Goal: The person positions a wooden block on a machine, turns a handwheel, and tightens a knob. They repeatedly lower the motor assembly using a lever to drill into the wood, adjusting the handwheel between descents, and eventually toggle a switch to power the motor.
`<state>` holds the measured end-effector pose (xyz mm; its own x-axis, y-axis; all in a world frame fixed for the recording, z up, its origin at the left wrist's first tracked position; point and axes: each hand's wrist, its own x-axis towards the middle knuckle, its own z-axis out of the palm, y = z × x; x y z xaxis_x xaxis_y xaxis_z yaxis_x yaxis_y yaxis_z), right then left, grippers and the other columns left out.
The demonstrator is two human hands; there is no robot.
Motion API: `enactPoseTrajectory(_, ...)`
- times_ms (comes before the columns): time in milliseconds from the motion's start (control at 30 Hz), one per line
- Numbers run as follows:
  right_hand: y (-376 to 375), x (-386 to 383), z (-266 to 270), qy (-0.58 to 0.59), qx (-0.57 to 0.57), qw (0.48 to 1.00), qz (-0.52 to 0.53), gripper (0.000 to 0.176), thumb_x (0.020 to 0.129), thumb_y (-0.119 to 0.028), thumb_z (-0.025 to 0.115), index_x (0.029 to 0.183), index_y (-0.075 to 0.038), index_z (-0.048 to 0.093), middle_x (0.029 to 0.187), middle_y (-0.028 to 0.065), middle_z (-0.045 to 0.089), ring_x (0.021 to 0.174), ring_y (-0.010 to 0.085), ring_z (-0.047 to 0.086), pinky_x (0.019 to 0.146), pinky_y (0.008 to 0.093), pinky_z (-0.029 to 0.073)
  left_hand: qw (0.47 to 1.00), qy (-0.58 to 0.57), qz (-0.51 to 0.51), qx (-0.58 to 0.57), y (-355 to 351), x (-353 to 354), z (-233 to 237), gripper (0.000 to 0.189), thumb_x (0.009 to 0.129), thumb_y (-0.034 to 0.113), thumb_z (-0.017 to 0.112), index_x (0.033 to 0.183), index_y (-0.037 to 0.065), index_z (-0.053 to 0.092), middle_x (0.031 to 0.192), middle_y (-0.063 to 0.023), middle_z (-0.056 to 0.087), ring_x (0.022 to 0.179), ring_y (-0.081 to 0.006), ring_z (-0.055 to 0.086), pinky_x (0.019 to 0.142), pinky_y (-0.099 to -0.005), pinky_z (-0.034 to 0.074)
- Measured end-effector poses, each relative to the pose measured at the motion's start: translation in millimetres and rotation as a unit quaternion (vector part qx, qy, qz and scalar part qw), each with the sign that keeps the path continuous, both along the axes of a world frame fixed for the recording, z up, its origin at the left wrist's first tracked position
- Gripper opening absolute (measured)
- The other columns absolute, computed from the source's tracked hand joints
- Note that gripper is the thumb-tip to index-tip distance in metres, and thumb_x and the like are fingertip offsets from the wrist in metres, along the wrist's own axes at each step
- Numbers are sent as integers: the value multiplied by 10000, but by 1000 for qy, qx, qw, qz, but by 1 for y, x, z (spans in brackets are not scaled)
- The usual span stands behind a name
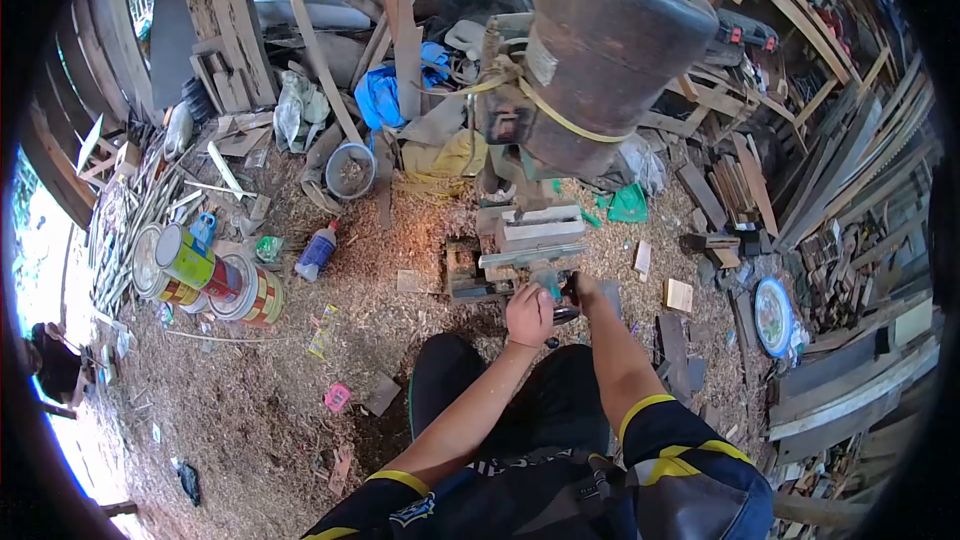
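Straight ahead stands a machine with a large rusty motor housing [620,50]. Below its head, a pale block of wood [540,230] lies in a metal vise [530,256]. My left hand [530,315] is closed at the near side of the vise, and whatever lies inside its fingers is hidden. Close beside it on the right, my right hand [588,292] curls round a dark part of the machine that I cannot make out. A dark handwheel [566,314] shows partly between and below the hands.
Wood shavings cover the ground. Stacked paint cans [245,290], a purple-labelled bottle [317,250] and a grey bucket [351,171] stand to the left. On the right are small wood blocks [679,294], a round patterned tray [773,316] and piled planks [850,390].
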<state>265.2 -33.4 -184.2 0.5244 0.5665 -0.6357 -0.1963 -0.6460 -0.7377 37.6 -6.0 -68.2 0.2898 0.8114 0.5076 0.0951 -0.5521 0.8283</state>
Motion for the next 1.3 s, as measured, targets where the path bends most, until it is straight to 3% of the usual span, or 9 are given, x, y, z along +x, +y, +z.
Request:
enactPoseTrajectory(100, -4, 27, -5, 386, -18, 921, -49, 531, 1008, -515, 426, 988, -48, 679, 740, 131, 691, 666, 311, 669, 695, 453, 571, 1000, 2, 4, -2, 1, 3, 0, 370, 1047, 142, 464, 728, 20, 606, 777, -182, 585, 774, -423, 607, 751, -494, 500)
enactPoseTrajectory(200, -6, 16, 41, 383, -71, 919, -64, 645, 1012, -570, 393, 1047, -3, 697, 869, 191, 738, 736, 361, 692, 722, 509, 569, 1000, 12, 4, -22, -1, 2, -2, 413, 1075, 177, 442, 730, 24, 607, 773, -177, 582, 773, -421, 608, 746, -494, 498)
enactPoseTrajectory(333, 2, 27, -24, 326, -35, 943, -57, 692, 1016, -592, 400, 1111, 24, 700, 940, 202, 751, 844, 410, 711, 870, 572, 570, 999, 30, -15, -37, 0, 1, 0, 327, 1034, 121, 483, 755, 14, 616, 827, -200, 596, 851, -452, 608, 814, -516, 509)
enactPoseTrajectory(467, -1, 29, -14, 465, 4, 881, -85, 667, 1035, -547, 412, 1069, 73, 656, 902, 231, 722, 702, 380, 696, 702, 502, 614, 999, 33, -14, -26, -1, 1, 3, 348, 1047, 141, 469, 754, 21, 612, 821, -190, 596, 840, -439, 613, 811, -508, 510)
enactPoseTrajectory(767, 7, 21, -3, 453, -42, 883, -111, 407, 1033, -380, 415, 947, -12, 568, 718, 132, 548, 515, 234, 460, 457, 370, 433, 999, 39, -12, -24, -2, -1, 3, 352, 1059, 167, 467, 768, 30, 613, 823, -178, 593, 828, -418, 619, 801, -504, 513)
enactPoseTrajectory(900, 8, 8, 3, 284, -51, 951, -113, 339, 1010, -303, 415, 949, -44, 625, 752, 146, 622, 530, 272, 547, 455, 395, 449, 1000, 9, -23, -13, 3, -1, -6, 338, 1057, 178, 503, 783, 20, 623, 835, -183, 601, 833, -424, 624, 783, -511, 519)
enactPoseTrajectory(1067, 16, 19, -22, 237, -69, 957, -152, 357, 1001, -298, 398, 952, -51, 651, 770, 155, 646, 608, 301, 625, 522, 480, 523, 999, -9, -31, -17, 5, -2, -6, 377, 1066, 175, 447, 756, 24, 600, 811, -175, 585, 811, -419, 607, 778, -500, 501)
enactPoseTrajectory(1167, 20, -16, 16, 34, -54, 985, -163, 394, 1017, -282, 366, 1008, -15, 656, 774, 172, 650, 615, 333, 630, 525, 462, 549, 1000, -13, -22, -15, 4, -2, -8, 384, 1067, 180, 447, 746, 28, 593, 805, -173, 577, 815, -422, 601, 777, -511, 494)
enactPoseTrajectory(1300, 15, 5, -19, 82, -20, 990, -113, 404, 1018, -286, 358, 1033, -9, 652, 773, 171, 653, 623, 332, 633, 499, 440, 540, 1000, -12, -23, -12, 5, -2, -12, 387, 1067, 188, 448, 746, 31, 594, 807, -173, 575, 821, -422, 598, 780, -511, 495)
